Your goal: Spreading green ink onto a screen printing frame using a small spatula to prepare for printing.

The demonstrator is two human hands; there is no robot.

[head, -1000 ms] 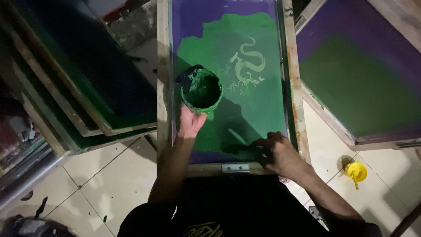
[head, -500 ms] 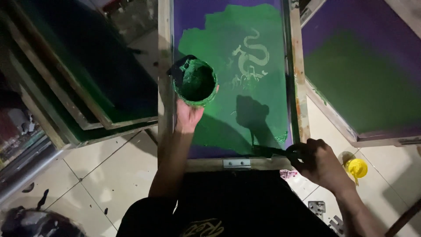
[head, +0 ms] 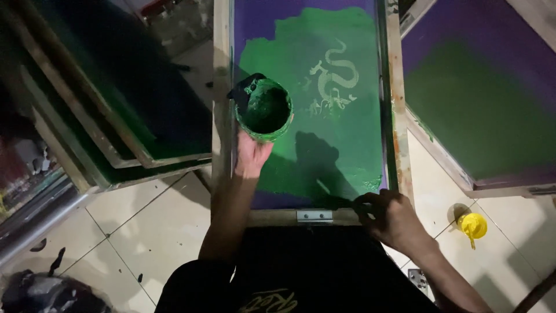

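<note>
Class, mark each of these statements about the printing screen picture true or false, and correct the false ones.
1. The left hand holds the paint tub. True.
2. The paint in the tub is red. False: it is green.
3. A pale dragon design shows in the green ink on the screen. True.
4. The right hand rests inside the tub. False: it is at the near edge of the screen, on a dark tool.
5. A yellow object lies on the tiled floor. True.
</note>
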